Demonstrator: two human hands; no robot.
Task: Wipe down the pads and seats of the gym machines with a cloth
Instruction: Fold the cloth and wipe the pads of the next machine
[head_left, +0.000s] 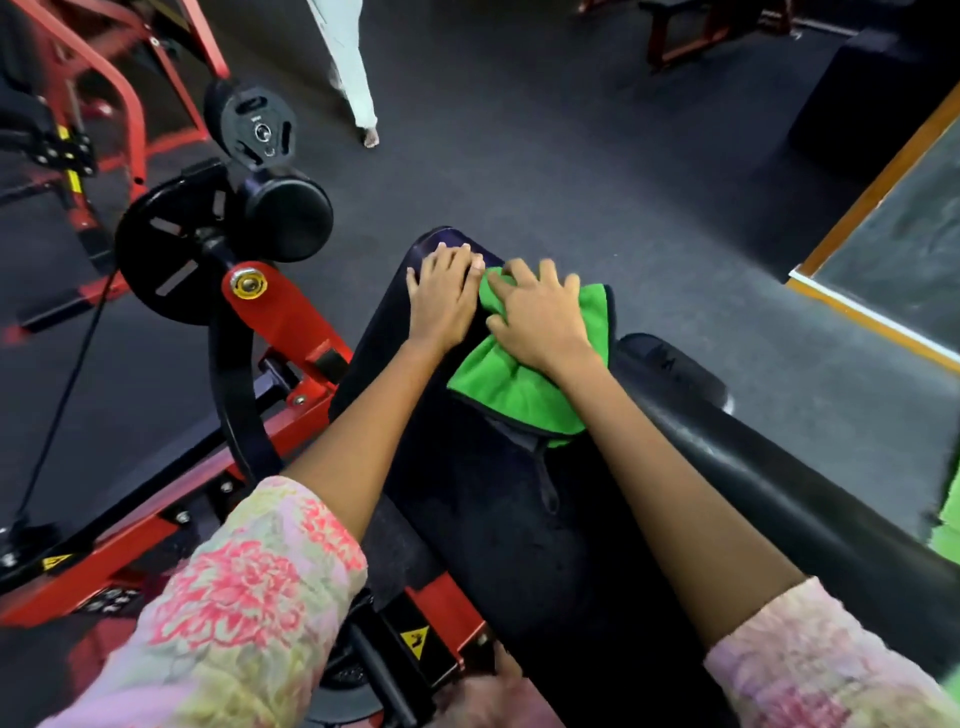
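Observation:
A long black seat pad (498, 519) of a red gym machine runs from the bottom of the view up to the middle. A green cloth (511, 387) with a dark edge lies bunched on its far half. My right hand (540, 317) presses down on the cloth, fingers spread and curled into the fabric. My left hand (447, 296) lies flat on the bare pad near its far end, just left of the cloth, holding nothing.
The red frame (291, 317) with black weight plates (249, 124) and a round roller pad (288, 218) stands to the left. A black cylindrical pad (753, 467) lies to the right. A person's leg (358, 88) is on the dark floor ahead. A mirror edge (883, 176) is at right.

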